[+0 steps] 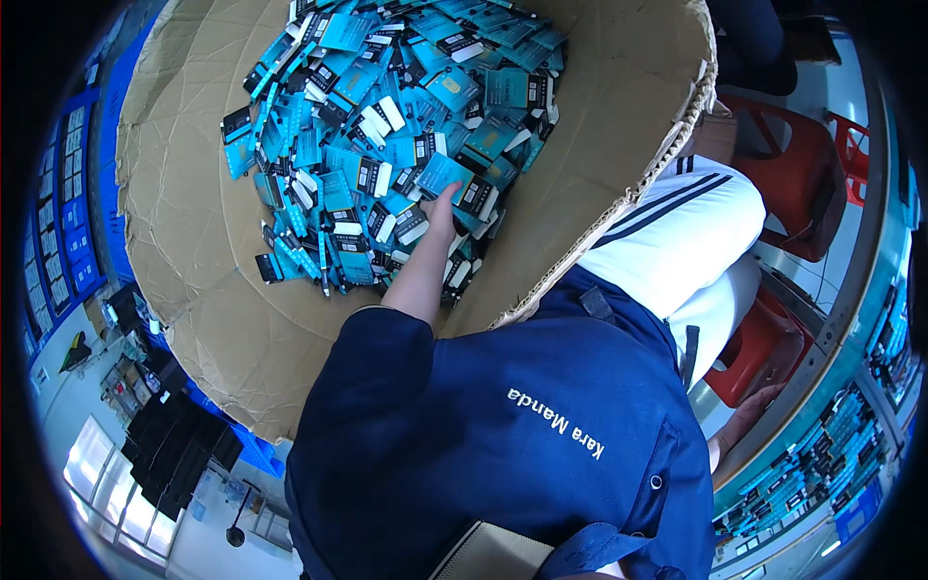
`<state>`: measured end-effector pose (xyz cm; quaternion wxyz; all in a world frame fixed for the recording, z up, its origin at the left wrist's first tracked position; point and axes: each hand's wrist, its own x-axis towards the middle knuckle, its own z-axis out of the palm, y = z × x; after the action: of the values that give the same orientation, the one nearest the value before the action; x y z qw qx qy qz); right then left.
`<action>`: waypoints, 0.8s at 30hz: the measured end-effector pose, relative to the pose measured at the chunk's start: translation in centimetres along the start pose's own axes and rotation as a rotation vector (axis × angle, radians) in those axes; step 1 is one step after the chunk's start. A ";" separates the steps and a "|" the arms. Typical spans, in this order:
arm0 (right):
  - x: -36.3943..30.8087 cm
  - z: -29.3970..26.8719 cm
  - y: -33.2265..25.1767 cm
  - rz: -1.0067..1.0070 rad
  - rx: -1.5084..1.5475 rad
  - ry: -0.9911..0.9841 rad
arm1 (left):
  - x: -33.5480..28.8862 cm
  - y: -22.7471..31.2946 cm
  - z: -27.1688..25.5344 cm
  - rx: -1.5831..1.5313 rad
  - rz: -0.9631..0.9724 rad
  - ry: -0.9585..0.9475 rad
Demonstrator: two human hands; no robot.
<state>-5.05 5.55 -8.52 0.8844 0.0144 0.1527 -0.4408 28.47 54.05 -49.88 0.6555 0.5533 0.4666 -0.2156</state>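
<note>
A deep cardboard box [208, 193] holds a large heap of small flat teal and black cartons [358, 174], many with white end flaps. My left hand [443, 208] reaches down into it at the right side of the heap. Its thumb lies over one teal carton [441, 176] with a black end, and the other fingers are hidden beneath. Over to the right, outside the box, my right hand [749, 416] rests along the edge of a table [783, 406]. Its fingers look stretched out, with no held thing visible.
The box's torn rim [633, 193] runs beside my white-trousered leg [677, 227]. Red plastic chairs [797, 179] stand on the right. More teal cartons [822, 474] cover the table at lower right. Blue racks [72, 203] line the left, and another person's dark clothing [754, 43] shows top right.
</note>
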 end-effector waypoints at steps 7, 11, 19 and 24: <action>-0.5 0.8 1.3 -0.003 -0.014 -0.018 | -6.6 4.2 5.6 -0.371 -0.132 -0.140; -0.7 1.0 2.1 -0.150 -0.057 0.009 | -5.6 3.7 7.5 -0.471 -0.099 0.033; 0.1 0.8 2.1 0.056 0.038 -0.054 | -2.6 4.1 1.7 -0.321 -0.144 -0.249; -0.2 0.2 0.3 0.131 0.080 -0.096 | -6.7 14.3 -4.3 0.158 -0.386 -0.472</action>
<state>-4.90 5.81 -8.35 0.9164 0.0385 0.0911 -0.3879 35.16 60.65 -36.47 0.6474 0.4384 0.3799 -0.4943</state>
